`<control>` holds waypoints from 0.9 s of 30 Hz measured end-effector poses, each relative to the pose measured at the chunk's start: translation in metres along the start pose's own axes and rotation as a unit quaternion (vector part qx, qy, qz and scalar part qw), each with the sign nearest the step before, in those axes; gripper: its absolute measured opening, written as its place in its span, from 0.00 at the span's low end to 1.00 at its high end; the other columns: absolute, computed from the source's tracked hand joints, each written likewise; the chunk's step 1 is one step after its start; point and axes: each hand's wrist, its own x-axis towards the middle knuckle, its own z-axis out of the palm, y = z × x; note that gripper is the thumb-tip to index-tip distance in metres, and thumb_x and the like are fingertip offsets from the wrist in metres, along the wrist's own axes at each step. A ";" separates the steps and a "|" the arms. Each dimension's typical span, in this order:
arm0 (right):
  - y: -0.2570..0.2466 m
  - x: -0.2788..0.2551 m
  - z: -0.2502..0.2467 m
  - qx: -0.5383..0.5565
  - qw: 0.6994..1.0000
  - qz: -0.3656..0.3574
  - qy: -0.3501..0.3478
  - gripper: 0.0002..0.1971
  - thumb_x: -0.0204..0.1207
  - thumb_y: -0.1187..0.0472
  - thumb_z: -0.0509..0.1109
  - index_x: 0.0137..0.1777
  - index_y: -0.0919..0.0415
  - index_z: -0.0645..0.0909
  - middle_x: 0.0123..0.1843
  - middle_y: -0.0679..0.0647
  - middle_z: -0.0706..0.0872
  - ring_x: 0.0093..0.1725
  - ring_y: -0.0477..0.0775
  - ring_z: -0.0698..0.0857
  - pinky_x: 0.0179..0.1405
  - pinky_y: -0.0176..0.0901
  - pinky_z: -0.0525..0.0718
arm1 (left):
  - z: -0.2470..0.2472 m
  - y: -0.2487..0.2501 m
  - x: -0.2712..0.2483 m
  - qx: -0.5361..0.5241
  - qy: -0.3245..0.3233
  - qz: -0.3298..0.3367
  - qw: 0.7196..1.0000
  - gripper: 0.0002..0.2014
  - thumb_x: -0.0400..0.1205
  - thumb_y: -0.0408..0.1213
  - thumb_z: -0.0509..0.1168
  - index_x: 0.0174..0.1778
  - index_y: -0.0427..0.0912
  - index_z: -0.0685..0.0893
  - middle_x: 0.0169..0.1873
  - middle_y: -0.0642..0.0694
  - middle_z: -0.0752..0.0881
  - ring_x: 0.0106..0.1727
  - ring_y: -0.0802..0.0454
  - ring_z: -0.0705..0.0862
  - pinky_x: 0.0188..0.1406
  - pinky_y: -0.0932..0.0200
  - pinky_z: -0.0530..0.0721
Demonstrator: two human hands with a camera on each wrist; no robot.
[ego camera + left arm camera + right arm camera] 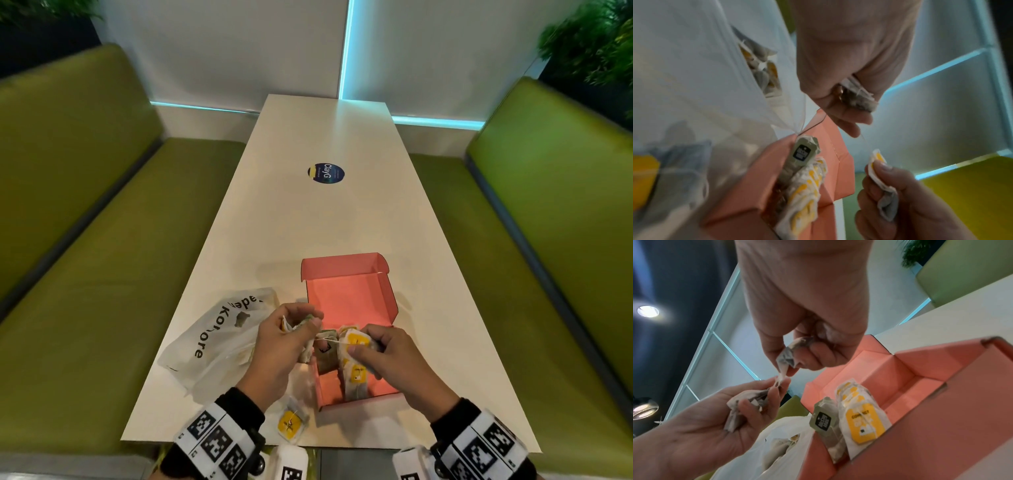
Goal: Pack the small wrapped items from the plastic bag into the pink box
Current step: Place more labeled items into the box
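Both hands' fingers are curled: left hand pinches grey wrapped items, right hand a yellow-labelled wrapped item.

Print on the plastic bag is broken by creases and only partly readable. The left hand hides most of the packet it grips. The pink box has its near compartment partly covered by the right hand. Packet labels blur in the left wrist view.
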 end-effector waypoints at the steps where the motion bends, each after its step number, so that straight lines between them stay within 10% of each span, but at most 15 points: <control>1: -0.001 0.000 -0.001 -0.002 1.000 -0.003 0.001 0.20 0.72 0.69 0.72 0.22 0.47 0.81 0.17 0.42 0.72 0.20 0.40 0.69 0.22 0.32 0.70 | 0.000 0.000 0.001 -0.012 0.012 -0.013 1.000 0.06 0.77 0.24 0.69 0.46 0.37 0.82 0.41 0.42 0.86 0.33 0.45 0.84 0.16 0.64 0.75; 13: -0.001 -0.002 -0.016 0.018 1.000 -0.007 0.007 0.07 0.73 0.65 0.72 0.34 0.62 0.83 0.25 0.55 0.75 0.25 0.49 0.71 0.24 0.36 0.70 | -0.015 0.005 0.011 -0.022 0.014 -0.068 0.997 0.02 0.81 0.31 0.64 0.44 0.41 0.82 0.32 0.45 0.83 0.16 0.55 0.71 0.13 0.67 0.64; 20: -0.003 -0.003 -0.013 0.014 0.998 -0.028 -0.053 0.08 0.77 0.66 0.68 0.36 0.62 0.82 0.26 0.52 0.81 0.27 0.47 0.78 0.28 0.33 0.74 | 0.000 -0.002 -0.006 0.195 -0.164 0.012 0.967 0.11 0.75 0.44 0.71 0.53 0.51 0.88 0.24 0.54 0.79 0.17 0.58 0.70 0.13 0.66 0.68; 27: 0.003 0.002 -0.012 -0.033 0.998 -0.052 -0.016 0.07 0.70 0.55 0.71 0.33 0.55 0.81 0.28 0.48 0.77 0.32 0.45 0.74 0.34 0.38 0.72 | 0.002 0.000 -0.002 0.212 -0.127 0.053 0.968 0.05 0.75 0.36 0.73 0.34 0.45 0.86 0.25 0.51 0.81 0.20 0.60 0.72 0.14 0.66 0.69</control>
